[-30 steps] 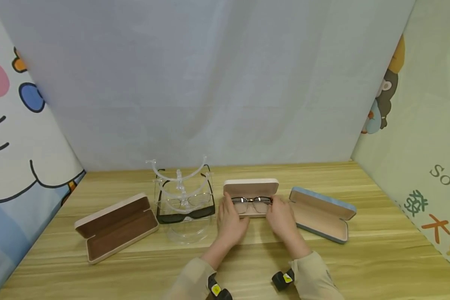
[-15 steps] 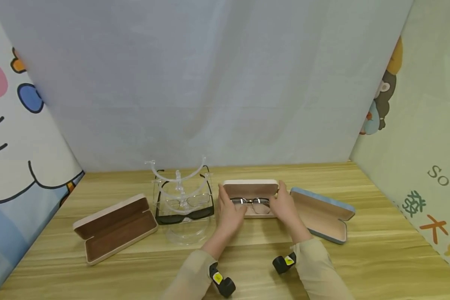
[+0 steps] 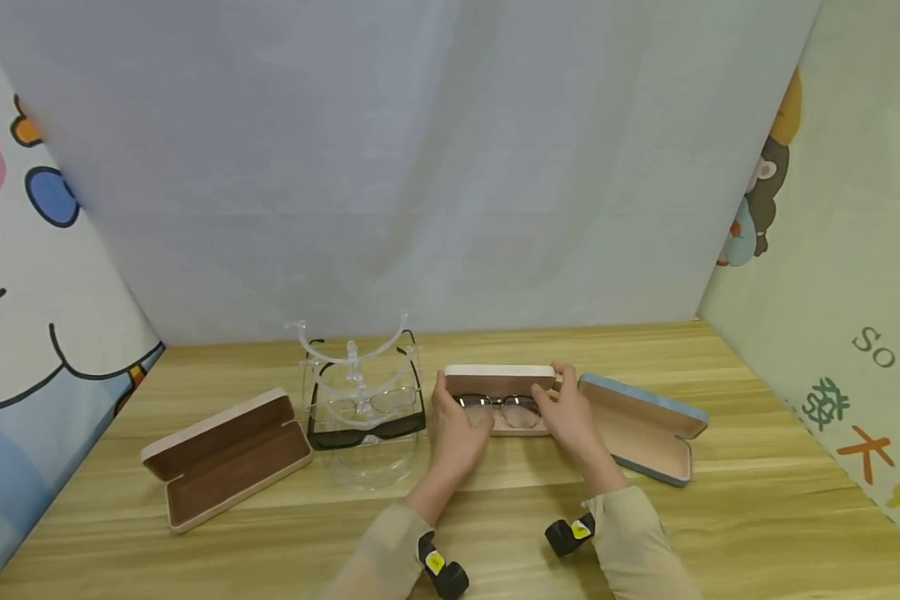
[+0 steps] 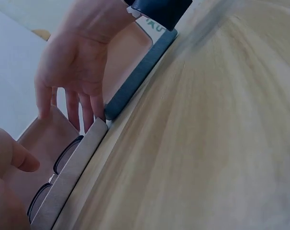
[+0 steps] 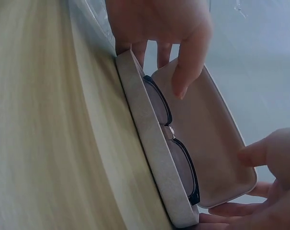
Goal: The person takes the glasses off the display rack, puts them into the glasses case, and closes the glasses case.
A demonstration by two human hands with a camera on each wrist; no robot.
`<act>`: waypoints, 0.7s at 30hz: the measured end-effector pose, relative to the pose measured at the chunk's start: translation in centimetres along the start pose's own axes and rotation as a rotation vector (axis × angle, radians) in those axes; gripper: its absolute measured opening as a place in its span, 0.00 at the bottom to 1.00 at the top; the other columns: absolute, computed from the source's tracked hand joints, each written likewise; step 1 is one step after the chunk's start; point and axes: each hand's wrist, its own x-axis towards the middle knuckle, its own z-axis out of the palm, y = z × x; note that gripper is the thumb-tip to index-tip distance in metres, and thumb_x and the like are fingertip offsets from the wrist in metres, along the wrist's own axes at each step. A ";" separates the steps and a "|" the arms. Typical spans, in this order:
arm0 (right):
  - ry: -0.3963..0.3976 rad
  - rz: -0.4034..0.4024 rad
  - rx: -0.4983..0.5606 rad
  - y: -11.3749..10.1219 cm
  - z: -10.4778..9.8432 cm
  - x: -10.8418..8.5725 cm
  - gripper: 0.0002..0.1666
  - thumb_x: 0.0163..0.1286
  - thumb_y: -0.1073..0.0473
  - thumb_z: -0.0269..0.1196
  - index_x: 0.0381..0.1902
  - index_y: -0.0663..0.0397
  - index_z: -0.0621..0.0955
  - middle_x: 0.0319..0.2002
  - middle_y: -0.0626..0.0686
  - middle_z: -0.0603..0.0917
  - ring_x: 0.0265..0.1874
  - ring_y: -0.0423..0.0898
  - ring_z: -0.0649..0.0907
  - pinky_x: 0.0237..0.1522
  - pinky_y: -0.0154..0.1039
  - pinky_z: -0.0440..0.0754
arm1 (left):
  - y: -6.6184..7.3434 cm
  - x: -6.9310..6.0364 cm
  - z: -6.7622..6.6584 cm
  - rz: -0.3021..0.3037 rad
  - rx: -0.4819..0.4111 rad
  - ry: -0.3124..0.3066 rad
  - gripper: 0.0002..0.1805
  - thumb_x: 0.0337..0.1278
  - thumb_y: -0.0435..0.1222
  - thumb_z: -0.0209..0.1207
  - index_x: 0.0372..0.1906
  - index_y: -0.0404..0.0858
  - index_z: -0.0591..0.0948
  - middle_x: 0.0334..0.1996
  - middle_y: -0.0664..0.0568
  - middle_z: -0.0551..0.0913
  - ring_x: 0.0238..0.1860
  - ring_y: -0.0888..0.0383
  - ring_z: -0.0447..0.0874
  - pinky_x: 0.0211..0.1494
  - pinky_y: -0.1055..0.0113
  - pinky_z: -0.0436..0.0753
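An open white glasses case (image 3: 499, 372) with a brownish-pink lining stands in the middle of the table. Dark-browed eyeglasses (image 3: 521, 407) lie in its base, lenses raised toward me. My left hand (image 3: 457, 433) grips the case's left end, fingers around the side and thumb over the inside. At the other end my right hand (image 3: 570, 417) holds the lid, its thumb (image 5: 255, 153) on the lining and its fingers behind. In the left wrist view the right hand (image 4: 75, 67) reaches down at the case's corner. Some fingertips are hidden behind the lid.
Left of the hands stands a clear display rack (image 3: 371, 475) bearing black sunglasses (image 3: 367, 433) and thin-framed glasses (image 3: 393, 402). An open brown-lined case (image 3: 228, 462) lies farther left. Close by my right hand is an open blue case (image 3: 648, 425).
My right hand has shifted from the glasses out to the lid's right corner. My left hand has moved up the left end. The lid now tilts farther forward over the glasses.
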 end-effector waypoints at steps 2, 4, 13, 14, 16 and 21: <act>0.013 0.005 0.015 0.0 0.0 -0.1 0.33 0.71 0.45 0.46 0.66 0.54 0.51 0.63 0.68 0.63 0.59 0.63 0.68 0.54 0.56 0.71 | 0.0 0.0 0.0 0.013 -0.003 0.022 0.53 0.44 0.33 0.63 0.69 0.36 0.40 0.67 0.36 0.50 0.67 0.41 0.52 0.66 0.51 0.59; 0.023 0.015 0.013 0.0 0.0 -0.2 0.34 0.71 0.42 0.44 0.65 0.54 0.53 0.62 0.67 0.64 0.58 0.63 0.70 0.53 0.57 0.71 | 0.0 -0.1 0.1 0.011 -0.012 0.032 0.51 0.43 0.33 0.63 0.68 0.35 0.42 0.66 0.35 0.51 0.66 0.41 0.53 0.66 0.51 0.60; 0.036 -0.009 -0.036 0.4 -0.1 -0.4 0.30 0.71 0.43 0.45 0.61 0.57 0.56 0.62 0.69 0.63 0.54 0.63 0.72 0.48 0.54 0.72 | 0.0 -0.2 0.4 -0.016 -0.023 0.071 0.47 0.48 0.42 0.63 0.65 0.34 0.45 0.62 0.31 0.57 0.62 0.40 0.61 0.60 0.50 0.67; 0.033 -0.008 -0.037 0.4 -0.1 -0.5 0.30 0.71 0.44 0.45 0.61 0.57 0.56 0.62 0.69 0.63 0.53 0.63 0.73 0.46 0.53 0.73 | 0.0 -0.2 0.4 -0.015 -0.028 0.071 0.48 0.49 0.44 0.63 0.66 0.34 0.44 0.63 0.31 0.56 0.63 0.40 0.60 0.61 0.49 0.66; 0.026 -0.005 -0.047 0.5 -0.2 -0.5 0.29 0.71 0.44 0.45 0.61 0.56 0.56 0.62 0.68 0.63 0.49 0.61 0.75 0.42 0.49 0.74 | 0.0 -0.2 0.5 -0.010 -0.031 0.066 0.49 0.52 0.48 0.61 0.68 0.33 0.43 0.65 0.33 0.52 0.65 0.40 0.56 0.63 0.48 0.64; -0.005 0.020 -0.069 0.6 -0.1 -0.7 0.28 0.72 0.45 0.45 0.60 0.55 0.57 0.62 0.66 0.62 0.37 0.54 0.76 0.32 0.40 0.72 | -0.1 -0.3 0.8 -0.004 -0.045 0.088 0.43 0.61 0.49 0.52 0.69 0.33 0.43 0.67 0.36 0.50 0.67 0.41 0.50 0.65 0.48 0.59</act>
